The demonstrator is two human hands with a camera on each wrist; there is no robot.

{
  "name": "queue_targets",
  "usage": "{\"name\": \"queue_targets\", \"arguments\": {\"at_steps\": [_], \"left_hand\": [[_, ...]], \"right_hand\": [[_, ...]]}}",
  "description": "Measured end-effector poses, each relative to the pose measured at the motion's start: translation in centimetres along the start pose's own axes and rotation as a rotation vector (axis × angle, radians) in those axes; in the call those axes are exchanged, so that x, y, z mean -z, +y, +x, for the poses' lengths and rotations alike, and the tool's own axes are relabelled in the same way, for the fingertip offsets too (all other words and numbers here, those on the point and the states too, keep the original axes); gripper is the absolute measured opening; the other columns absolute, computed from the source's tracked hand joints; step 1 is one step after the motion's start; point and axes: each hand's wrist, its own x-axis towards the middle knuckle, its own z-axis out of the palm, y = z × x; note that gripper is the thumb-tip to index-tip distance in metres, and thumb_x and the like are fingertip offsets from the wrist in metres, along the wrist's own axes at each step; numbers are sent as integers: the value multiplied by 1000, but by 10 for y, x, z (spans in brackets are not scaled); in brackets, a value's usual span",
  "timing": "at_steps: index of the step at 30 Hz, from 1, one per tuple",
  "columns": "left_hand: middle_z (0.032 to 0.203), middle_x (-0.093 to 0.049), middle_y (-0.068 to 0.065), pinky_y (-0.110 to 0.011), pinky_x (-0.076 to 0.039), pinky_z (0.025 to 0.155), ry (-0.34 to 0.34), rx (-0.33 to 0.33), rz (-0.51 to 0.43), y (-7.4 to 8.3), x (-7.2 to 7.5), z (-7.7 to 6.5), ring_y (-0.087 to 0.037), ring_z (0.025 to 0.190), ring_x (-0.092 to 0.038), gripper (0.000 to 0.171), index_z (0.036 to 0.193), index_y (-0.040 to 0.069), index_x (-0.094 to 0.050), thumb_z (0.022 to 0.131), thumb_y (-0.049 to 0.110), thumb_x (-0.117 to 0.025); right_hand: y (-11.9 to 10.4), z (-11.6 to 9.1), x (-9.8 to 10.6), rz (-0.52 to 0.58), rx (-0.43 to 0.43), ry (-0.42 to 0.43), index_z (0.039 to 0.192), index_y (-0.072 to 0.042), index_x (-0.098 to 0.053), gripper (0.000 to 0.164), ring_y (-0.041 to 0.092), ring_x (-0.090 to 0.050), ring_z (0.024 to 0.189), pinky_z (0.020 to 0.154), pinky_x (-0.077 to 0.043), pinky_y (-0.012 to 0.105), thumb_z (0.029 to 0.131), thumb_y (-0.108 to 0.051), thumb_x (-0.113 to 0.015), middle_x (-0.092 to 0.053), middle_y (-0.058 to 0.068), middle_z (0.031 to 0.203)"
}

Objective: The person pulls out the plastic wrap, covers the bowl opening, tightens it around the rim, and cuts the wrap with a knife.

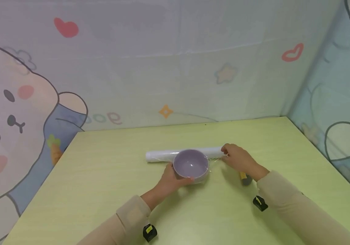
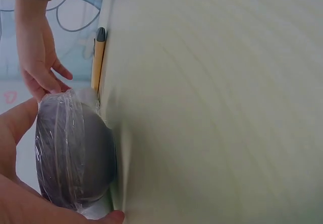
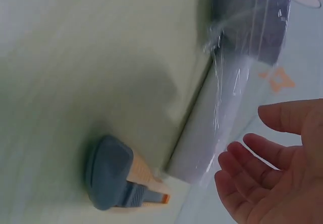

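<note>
A light purple bowl [image 1: 190, 164] is held by my left hand [image 1: 169, 182], thumb along its near side. Clear plastic wrap [image 2: 63, 143] lies creased over the bowl's rim and side. Behind the bowl is a white roll of plastic wrap [image 1: 162, 156], its middle hidden by the bowl. A loose strip of film [image 3: 217, 100] trails from the bowl along the roll in the right wrist view. My right hand [image 1: 239, 159] hovers by the roll's right end, thumb apart from loosely bent fingers, with nothing visible between them.
A utility knife [image 3: 131, 176], yellow-orange with a grey end, lies on the table [image 1: 101, 197] below my right hand, partly hidden in the head view. Behind the table hangs a printed cloth backdrop [image 1: 178, 68], with another patterned side [image 1: 340, 102] at the right.
</note>
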Motion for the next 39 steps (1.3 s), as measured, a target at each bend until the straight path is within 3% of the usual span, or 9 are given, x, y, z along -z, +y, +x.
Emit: {"name": "queue_targets", "arguments": {"at_steps": [6,11,17,22,28,32,39], "left_hand": [[138,-33,-26,-54,-27,107,-4,97,-10,1,0,1,-39,128,-36,108,140,-2,-8,69,33,-80],[140,-31,-24,-52,-26,107,-29,129,-31,-3,4,4,-37,131,-33,109,142,-1,-12,66,36,-82],[141,-36,-19,-53,-24,108,-88,116,-40,-7,11,9,-35,132,-33,102,141,2,-22,66,35,-82],[136,-45,-16,-51,-25,108,-103,62,-50,-4,15,11,-33,129,-38,87,136,-1,-34,68,25,-81],[127,-54,-12,-50,-33,102,-61,41,110,-5,21,14,-30,122,-45,77,129,4,-47,66,31,-82],[127,-56,-10,-52,-32,101,-31,28,202,-6,27,17,-31,124,-44,75,128,8,-52,65,36,-82],[138,-40,-17,-54,-30,103,60,90,203,-5,33,15,-37,129,-33,97,139,-1,-29,65,33,-82]], "right_hand": [[17,21,4,-104,-65,0,121,9,-48,43,46,-45,109,88,-40,56,87,-14,-58,-48,30,124],[16,26,-1,-200,-62,-39,127,7,-45,52,50,-42,114,86,-41,59,82,-12,-63,-46,29,130],[16,30,-7,-288,-55,-74,126,1,-47,49,46,-47,112,85,-42,58,83,-13,-65,-52,24,126],[16,31,-9,-345,-47,-40,119,-2,-53,36,41,-53,103,79,-46,54,87,-18,-61,-58,21,119],[13,29,-9,-376,-32,14,112,-3,-56,29,36,-56,92,72,-48,49,87,-17,-61,-63,19,110],[12,27,-11,-373,-39,27,112,-3,-57,31,36,-55,91,72,-48,49,86,-19,-63,-62,19,109],[13,27,-16,-392,-54,29,108,-2,-56,33,34,-53,85,67,-48,46,84,-23,-65,-62,18,104]]}}
